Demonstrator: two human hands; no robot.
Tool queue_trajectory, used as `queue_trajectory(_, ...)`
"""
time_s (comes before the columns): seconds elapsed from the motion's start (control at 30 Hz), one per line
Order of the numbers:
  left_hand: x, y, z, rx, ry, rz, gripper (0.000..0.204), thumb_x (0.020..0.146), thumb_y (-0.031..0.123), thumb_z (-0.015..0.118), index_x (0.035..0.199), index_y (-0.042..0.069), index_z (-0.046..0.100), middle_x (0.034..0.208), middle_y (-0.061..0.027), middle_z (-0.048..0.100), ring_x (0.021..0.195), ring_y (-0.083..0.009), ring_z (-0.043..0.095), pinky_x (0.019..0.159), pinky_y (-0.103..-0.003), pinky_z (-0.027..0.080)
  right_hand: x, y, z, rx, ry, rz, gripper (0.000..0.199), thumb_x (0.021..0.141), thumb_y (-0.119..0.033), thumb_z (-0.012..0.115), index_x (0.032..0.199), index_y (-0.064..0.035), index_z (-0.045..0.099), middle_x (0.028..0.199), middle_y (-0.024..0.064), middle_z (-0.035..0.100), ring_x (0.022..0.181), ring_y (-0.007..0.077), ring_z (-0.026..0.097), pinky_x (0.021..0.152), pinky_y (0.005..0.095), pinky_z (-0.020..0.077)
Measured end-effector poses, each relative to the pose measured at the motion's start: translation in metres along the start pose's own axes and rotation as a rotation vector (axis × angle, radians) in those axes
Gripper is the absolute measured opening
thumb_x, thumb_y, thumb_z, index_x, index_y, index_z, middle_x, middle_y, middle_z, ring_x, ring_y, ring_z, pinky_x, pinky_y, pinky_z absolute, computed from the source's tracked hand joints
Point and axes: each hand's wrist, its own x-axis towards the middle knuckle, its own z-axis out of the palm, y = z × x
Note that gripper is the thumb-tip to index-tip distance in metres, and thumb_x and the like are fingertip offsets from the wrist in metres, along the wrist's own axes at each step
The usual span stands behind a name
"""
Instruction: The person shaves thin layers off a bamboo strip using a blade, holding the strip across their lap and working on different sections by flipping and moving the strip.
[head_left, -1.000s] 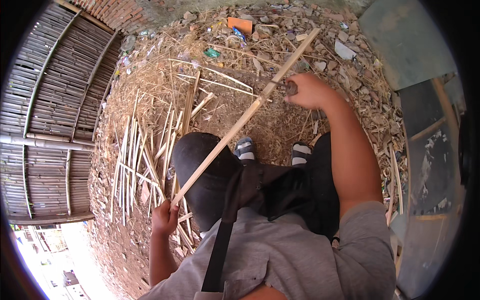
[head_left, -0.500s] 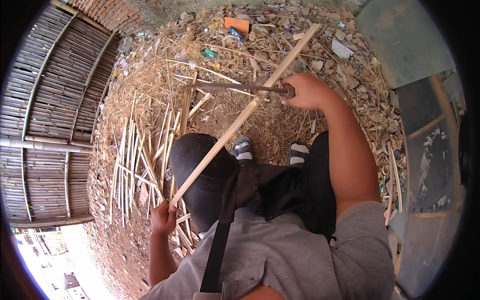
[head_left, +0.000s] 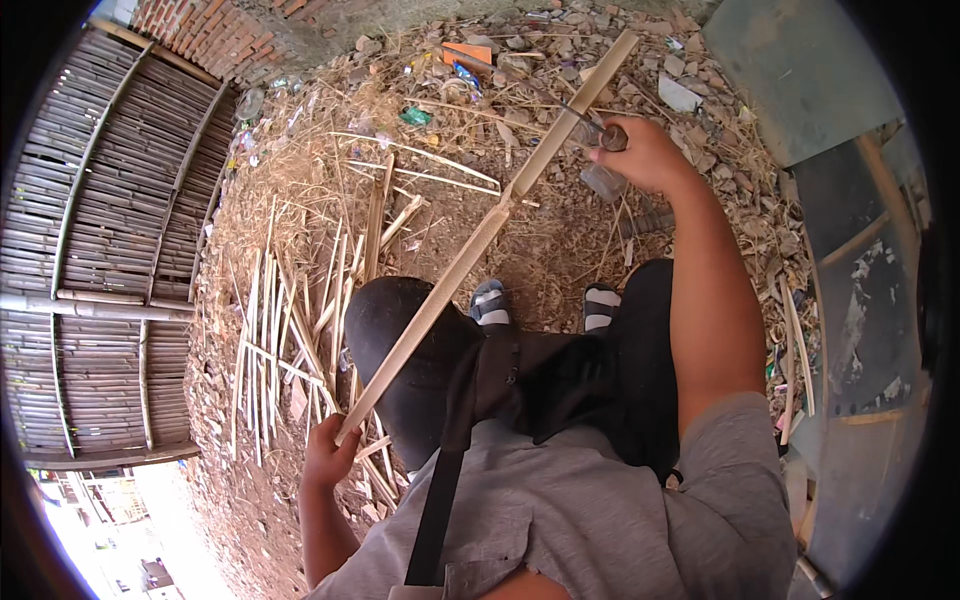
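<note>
A long strip of split bamboo (head_left: 462, 265), with a node near its middle, slants from lower left to upper right across my raised knee. Its near end is gripped by my left hand (head_left: 328, 452), fingers wrapped round it. My right hand (head_left: 648, 158) closes on the round handle of a long, dark-bladed knife (head_left: 613, 138). The blade points up and to the left, passing by the far half of the strip; whether it touches the bamboo I cannot tell. At left, on the ground, lies a loose pile of pale bamboo strips (head_left: 262, 345).
Stone and brick rubble (head_left: 690, 150), dry straw and litter cover the ground beyond my sandalled feet (head_left: 490, 302). A bamboo-slat panel (head_left: 110, 230) stands at left, a brick wall (head_left: 215, 35) at the far left. Grey sheet panels (head_left: 800, 80) line the right side.
The knife has swung from pointing left across the strip's middle to pointing up-left, farther away. My right hand moved slightly up and right. The strip has rolled, showing its hollow side; my left hand keeps hold.
</note>
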Motion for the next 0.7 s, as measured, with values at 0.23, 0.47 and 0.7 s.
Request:
queue_trajectory(0.23, 0.0, 0.011, -0.002, -0.271, -0.223, -0.249, 0.029, 0.102, 0.025, 0.059, 0.103, -0.001, 0.07, 0.074, -0.0042, 0.069, 0.066, -0.0119, 0.062, 0.062, -0.03, 0.048, -0.005, -0.006, -0.005, -0.039, 0.005, -0.065, 0.06, 0.085, -0.038, 0.079, 0.13, -0.0004, 0.065, 0.119, 0.0202, 0.07, 0.106, 0.0331, 0.068, 0.092, 0.0439, 0.0523)
queue_trajectory(0.47, -0.007, 0.029, 0.009, -0.009, -0.045, -0.144, 0.032, 0.104, 0.028, 0.055, 0.105, 0.0, 0.07, 0.07, -0.0069, 0.062, 0.065, -0.0155, 0.058, 0.062, -0.035, 0.046, -0.022, -0.039, -0.002, -0.091, -0.123, -0.169, 0.04, 0.084, -0.031, 0.079, 0.112, -0.0039, 0.072, 0.09, 0.0159, 0.071, 0.086, 0.0318, 0.069, 0.078, 0.0448, 0.053)
queue_trajectory(0.7, -0.005, 0.038, 0.026, 0.013, 0.045, -0.036, 0.025, 0.104, 0.021, 0.052, 0.099, 0.002, 0.067, 0.071, -0.0172, 0.063, 0.065, -0.0324, 0.063, 0.06, -0.044, 0.047, -0.044, -0.08, 0.036, -0.307, -0.307, -0.363, 0.018, 0.083, -0.026, 0.076, 0.091, -0.0109, 0.072, 0.083, 0.0118, 0.07, 0.084, 0.033, 0.069, 0.075, 0.0479, 0.053)
